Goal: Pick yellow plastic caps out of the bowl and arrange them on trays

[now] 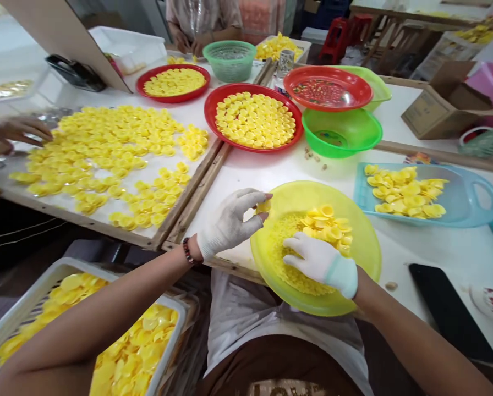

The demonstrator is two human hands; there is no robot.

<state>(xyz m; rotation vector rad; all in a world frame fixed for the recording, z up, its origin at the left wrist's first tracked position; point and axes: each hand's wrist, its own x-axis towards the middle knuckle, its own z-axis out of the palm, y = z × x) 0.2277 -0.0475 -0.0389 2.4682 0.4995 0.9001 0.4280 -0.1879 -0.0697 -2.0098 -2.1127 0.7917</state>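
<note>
My left hand point(235, 221), in a white glove with bare fingertips, pinches a small round yellow plastic piece point(263, 206) above the left rim of a yellow bowl point(364, 220). My right hand point(312, 258), gloved in white, reaches down into that bowl. Its fingers touch or hover over a bed of fine yellow bits point(285, 236); their tips are partly hidden, and I cannot make out what they hold. A heap of yellow cup-like pieces point(327, 223) lies in the bowl just beyond the right hand.
Beyond the bowl stand a red tray of yellow pieces point(255, 121) and a green bowl point(341, 132). To the right are a blue scoop tray point(469, 192) and a black phone point(448, 308). A crate point(180, 313) sits lower left. Another person's hand point(17, 132) touches pieces at left.
</note>
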